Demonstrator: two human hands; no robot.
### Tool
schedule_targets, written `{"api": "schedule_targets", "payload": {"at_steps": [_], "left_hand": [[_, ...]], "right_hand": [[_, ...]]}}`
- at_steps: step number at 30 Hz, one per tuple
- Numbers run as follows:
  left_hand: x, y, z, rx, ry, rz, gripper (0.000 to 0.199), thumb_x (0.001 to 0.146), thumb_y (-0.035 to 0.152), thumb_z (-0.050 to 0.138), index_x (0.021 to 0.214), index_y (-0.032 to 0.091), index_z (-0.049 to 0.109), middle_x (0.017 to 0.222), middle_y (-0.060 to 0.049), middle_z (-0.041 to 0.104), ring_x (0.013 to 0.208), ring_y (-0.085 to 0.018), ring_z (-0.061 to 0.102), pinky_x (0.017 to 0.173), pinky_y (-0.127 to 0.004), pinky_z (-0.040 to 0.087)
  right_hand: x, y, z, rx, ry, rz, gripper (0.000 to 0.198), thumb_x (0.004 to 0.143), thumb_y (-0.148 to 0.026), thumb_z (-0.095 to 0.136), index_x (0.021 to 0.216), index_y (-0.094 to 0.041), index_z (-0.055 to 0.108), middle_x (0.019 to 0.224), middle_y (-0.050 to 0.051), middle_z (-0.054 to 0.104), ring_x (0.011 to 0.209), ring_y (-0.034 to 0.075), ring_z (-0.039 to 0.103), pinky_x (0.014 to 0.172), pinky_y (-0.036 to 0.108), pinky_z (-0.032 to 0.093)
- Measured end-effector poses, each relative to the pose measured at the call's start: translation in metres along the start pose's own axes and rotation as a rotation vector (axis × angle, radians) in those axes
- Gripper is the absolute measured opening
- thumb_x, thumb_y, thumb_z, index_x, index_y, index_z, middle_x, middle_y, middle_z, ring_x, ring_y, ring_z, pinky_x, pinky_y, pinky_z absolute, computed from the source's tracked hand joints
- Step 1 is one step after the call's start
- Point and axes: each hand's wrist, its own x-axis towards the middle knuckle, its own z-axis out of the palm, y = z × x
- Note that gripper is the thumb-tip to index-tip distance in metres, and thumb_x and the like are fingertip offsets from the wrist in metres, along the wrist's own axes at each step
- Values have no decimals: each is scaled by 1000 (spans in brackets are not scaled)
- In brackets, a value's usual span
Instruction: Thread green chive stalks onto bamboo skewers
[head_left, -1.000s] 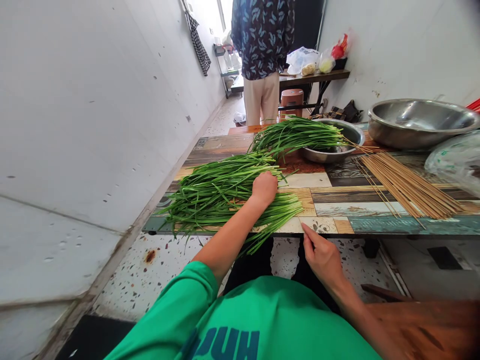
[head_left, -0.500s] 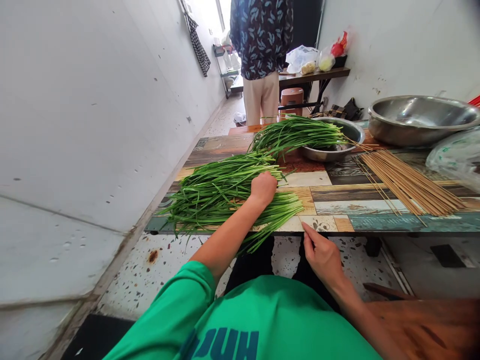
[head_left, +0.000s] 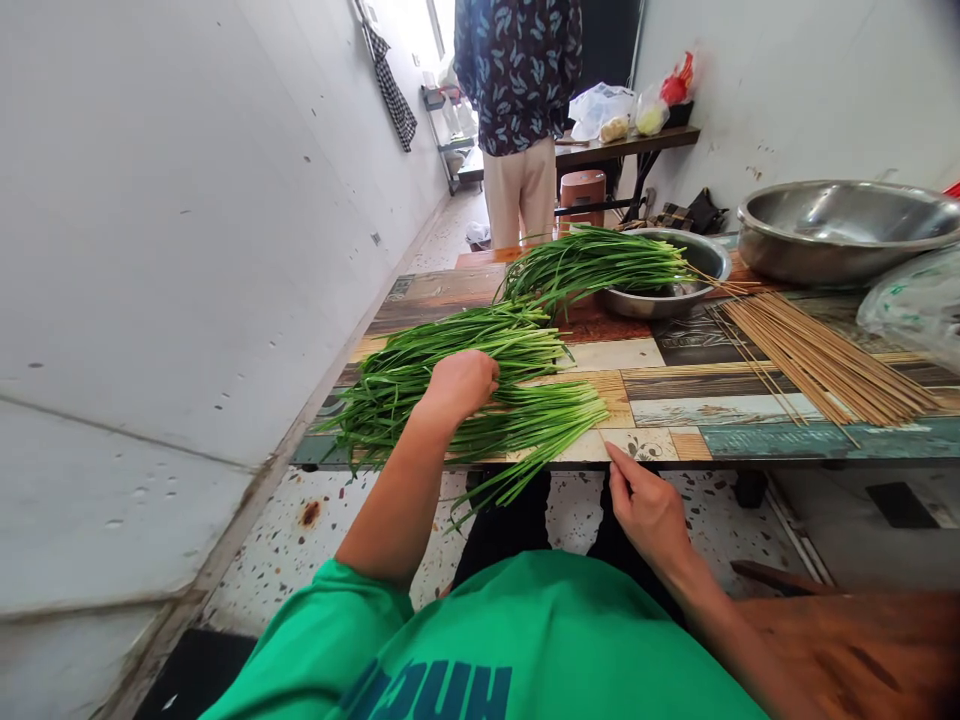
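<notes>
Two heaps of long green garlic chives (head_left: pixel 559 410) lie on the table, pale stem ends to the right; some of the near ones hang over the front edge. My left hand (head_left: pixel 461 385) is on the middle of the heaps, its fingers curled down among the leaves; the fingertips are mostly hidden. At the front edge, right of the stem ends, my right hand (head_left: pixel 649 510) is closed in a pinch with the index finger stretched forward. A thin pale tip at that finger looks like a bamboo skewer; most of it is hidden.
More chives (head_left: pixel 600 265), with skewers at their stem ends, rest across a small steel bowl (head_left: pixel 652 305). Loose bamboo skewers (head_left: pixel 825 360) lie on the right, near a large steel basin (head_left: pixel 825 255) and a plastic bag (head_left: pixel 919 305). A person (head_left: pixel 517 100) stands beyond the table.
My left hand has moved left and slightly toward me, from the stem ends to the leafy middle. A few near chives hang farther left over the edge. My right hand has hardly moved.
</notes>
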Motion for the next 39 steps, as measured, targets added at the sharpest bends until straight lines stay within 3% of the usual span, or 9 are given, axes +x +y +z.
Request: {"api": "schedule_targets", "payload": {"at_steps": [4, 12, 18, 27, 39], "left_hand": [[13, 20, 4, -81, 118, 38, 33, 90, 36, 48, 96, 19, 75, 97, -11, 72, 95, -24, 65, 83, -30, 49], [44, 59, 29, -66, 85, 22, 28, 87, 24, 52, 97, 9, 74, 97, -18, 71, 99, -28, 65, 84, -34, 50], [45, 60, 38, -140, 163, 64, 28, 87, 19, 48, 96, 12, 74, 97, -15, 72, 97, -26, 64, 84, -35, 49], [54, 56, 58, -554, 159, 146, 26, 87, 23, 51, 95, 18, 76, 94, -5, 75, 86, -18, 65, 80, -26, 47], [57, 61, 59, -603, 146, 165, 28, 88, 23, 49, 96, 17, 75, 96, -6, 74, 88, -19, 65, 81, -26, 46]], "right_hand": [[1, 0, -1, -24, -3, 5, 35, 91, -21, 46, 114, -14, 71, 92, 8, 76, 66, 17, 72, 61, 22, 53], [1, -2, -2, -2, 6, -20, 35, 91, -20, 46, 114, -9, 70, 92, 9, 76, 65, 17, 72, 60, 23, 53], [1, 0, -2, 9, -6, -19, 35, 91, -20, 46, 114, -11, 70, 90, 9, 77, 61, 16, 71, 58, 22, 52], [1, 0, -1, -6, -1, -33, 35, 92, -19, 46, 116, -11, 69, 97, 9, 76, 68, 17, 72, 63, 23, 53], [5, 0, -4, 17, -17, -33, 35, 91, -19, 47, 116, -12, 69, 100, 9, 75, 70, 17, 73, 64, 23, 53]]}}
